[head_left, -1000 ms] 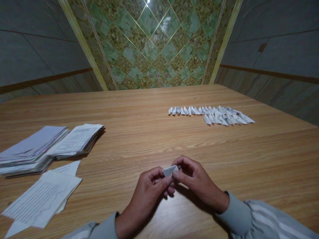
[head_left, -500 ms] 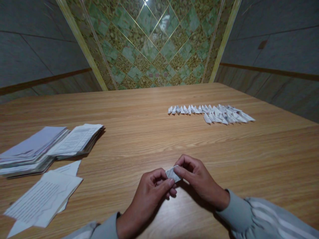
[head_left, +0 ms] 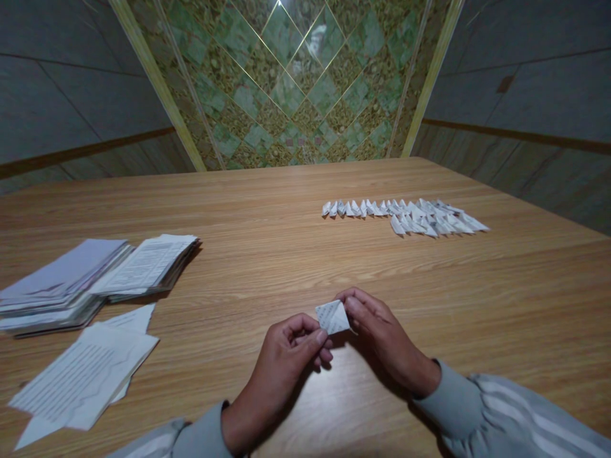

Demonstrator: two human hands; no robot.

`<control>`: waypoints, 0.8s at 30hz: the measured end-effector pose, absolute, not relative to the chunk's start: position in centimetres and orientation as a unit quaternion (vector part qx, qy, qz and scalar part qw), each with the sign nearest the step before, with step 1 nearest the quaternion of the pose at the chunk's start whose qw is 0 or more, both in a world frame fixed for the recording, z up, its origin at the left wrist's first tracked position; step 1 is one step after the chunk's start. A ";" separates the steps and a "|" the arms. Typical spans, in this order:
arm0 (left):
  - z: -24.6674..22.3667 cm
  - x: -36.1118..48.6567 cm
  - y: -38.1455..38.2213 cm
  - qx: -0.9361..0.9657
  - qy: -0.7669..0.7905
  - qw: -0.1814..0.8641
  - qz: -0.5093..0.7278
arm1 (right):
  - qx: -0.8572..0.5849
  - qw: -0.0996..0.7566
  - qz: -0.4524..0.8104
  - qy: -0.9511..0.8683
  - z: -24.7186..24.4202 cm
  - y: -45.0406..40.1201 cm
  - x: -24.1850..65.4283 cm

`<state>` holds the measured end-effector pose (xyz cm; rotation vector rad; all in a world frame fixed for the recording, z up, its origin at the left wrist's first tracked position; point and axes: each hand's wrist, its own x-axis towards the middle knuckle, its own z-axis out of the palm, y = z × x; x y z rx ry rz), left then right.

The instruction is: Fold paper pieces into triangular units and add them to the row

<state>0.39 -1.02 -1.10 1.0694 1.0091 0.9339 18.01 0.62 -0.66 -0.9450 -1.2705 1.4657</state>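
Note:
A small folded paper (head_left: 333, 317), white with faint printed lines and a diagonal crease, is held above the table between my two hands. My left hand (head_left: 293, 353) pinches its lower left corner between thumb and fingers. At its right edge, the curled fingers of my right hand (head_left: 379, 331) grip the paper, with the fingertips partly hidden behind it. Farther off to the right stand several folded paper pieces (head_left: 365, 208) in a long row, with a shorter row of folded pieces (head_left: 434, 225) in front.
Stacks of paper (head_left: 71, 267) and printed sheets (head_left: 147, 264) lie at the left of the wooden table (head_left: 248, 254). Nearer me, loose lined sheets (head_left: 86, 372) overlap. A tiled wall (head_left: 286, 95) rises behind the table's far edge.
The folded paper has been raised slightly and now shows more of its face as a diamond shape. My right thumb has moved off its front toward the right edge.

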 end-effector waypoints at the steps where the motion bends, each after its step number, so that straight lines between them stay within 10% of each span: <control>1: -1.2 0.3 -1.0 0.469 0.441 0.645 0.412 | -0.385 0.467 0.600 -0.524 -0.7 0.5 18.0; 24: 0.4 0.0 -0.8 0.618 0.478 0.462 0.419 | -0.427 0.405 0.431 -0.684 -0.2 0.4 18.6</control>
